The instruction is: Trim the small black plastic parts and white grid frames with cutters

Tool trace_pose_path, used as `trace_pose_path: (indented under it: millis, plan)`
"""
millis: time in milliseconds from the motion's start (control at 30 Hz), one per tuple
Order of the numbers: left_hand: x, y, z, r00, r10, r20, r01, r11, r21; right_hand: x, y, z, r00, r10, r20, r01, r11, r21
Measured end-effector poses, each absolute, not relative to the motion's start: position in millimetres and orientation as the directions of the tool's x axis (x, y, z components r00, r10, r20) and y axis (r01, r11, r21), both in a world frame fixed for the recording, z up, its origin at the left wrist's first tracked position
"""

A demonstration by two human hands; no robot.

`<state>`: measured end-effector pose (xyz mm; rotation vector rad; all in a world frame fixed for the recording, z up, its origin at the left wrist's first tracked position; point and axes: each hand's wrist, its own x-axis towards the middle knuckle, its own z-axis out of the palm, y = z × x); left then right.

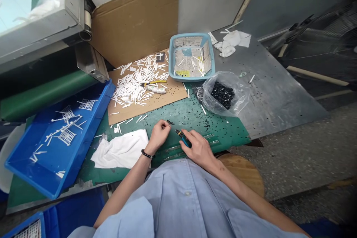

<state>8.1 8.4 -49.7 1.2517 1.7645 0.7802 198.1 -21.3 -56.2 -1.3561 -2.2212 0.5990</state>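
My right hand is wrapped around a pair of small nippers with teal handles, their dark jaws pointing toward my other hand. My left hand, with a dark beaded bracelet at the wrist, has its fingers pinched together. Whatever lies in that pinch is too small to make out. Beside its fingertips, tiny black pieces are scattered on the green mat. Further right, a clear plastic bag holds a heap of black pieces.
White sticks pile up on a cardboard sheet with yellow-handled pliers. A light blue basket stands behind. A white cloth lies left, beside a blue tray with white lattice parts. A round wooden stool is at right.
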Motion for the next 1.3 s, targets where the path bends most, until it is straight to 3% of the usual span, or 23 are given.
trace_pose_path:
  millis: [133, 233, 467, 933, 1300]
  plan:
    - [1.3, 5.3, -40.9, -0.081, 0.905, -0.418, -0.039, 0.416, 0.909, 198.3, -20.3, -54.8, -0.42, 0.893, 0.163, 0.706, 0.434, -0.559]
    - [-5.5, -0.2, -35.1, 0.021, 0.881, -0.473, -0.21, 0.466, 0.859, 197.6, -19.1, -52.2, -0.468, 0.867, 0.169, 0.723, 0.486, -0.49]
    - [-14.4, -12.8, -39.3, 0.07, 0.845, -0.53, -0.236, 0.53, 0.815, 195.2, -19.3, -48.5, -0.537, 0.826, 0.172, 0.737, 0.558, -0.38]
    - [-1.7, -18.4, -39.8, 0.077, 0.801, -0.594, -0.389, 0.573, 0.721, 192.2, -21.7, -47.8, -0.532, 0.833, 0.153, 0.754, 0.547, -0.364]
    - [-0.4, -20.0, -39.9, 0.013, 0.804, -0.594, -0.346, 0.561, 0.752, 191.5, -20.6, -44.0, -0.541, 0.834, 0.108, 0.767, 0.542, -0.343]
